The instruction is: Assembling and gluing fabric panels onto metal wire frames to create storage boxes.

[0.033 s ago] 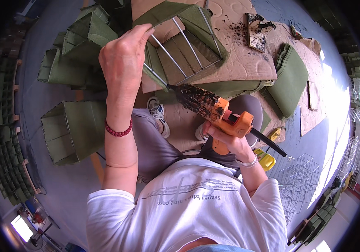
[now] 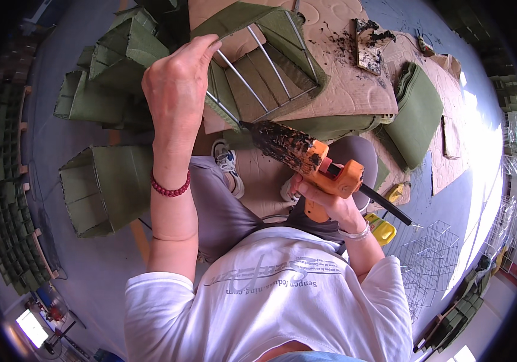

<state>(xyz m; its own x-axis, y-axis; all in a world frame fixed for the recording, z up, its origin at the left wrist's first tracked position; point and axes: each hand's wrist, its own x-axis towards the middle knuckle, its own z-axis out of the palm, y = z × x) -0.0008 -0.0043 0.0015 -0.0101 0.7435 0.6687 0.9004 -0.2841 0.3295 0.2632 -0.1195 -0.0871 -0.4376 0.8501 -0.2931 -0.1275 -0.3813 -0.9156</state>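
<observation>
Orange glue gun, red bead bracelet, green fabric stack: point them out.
Orange glue gun (image 2: 317, 155): head view, middle of its body.
Red bead bracelet (image 2: 170, 192): head view, its middle beads.
Green fabric stack (image 2: 416, 119): head view, its top sheet.

Fabric stack (image 2: 414, 117) on cardboard (image 2: 445, 172), right of box (image 2: 269, 75).

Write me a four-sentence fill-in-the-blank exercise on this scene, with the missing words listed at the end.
1. The right hand grips a glue gun whose handle is ____ in colour.
2. The front end of the glue gun is caked with residue that is ____ in colour.
3. The left hand holds the edge of a fabric box that is ____ in colour.
4. The red beaded bracelet is worn on the ____ wrist.

Missing words: orange; black; green; left.
</observation>
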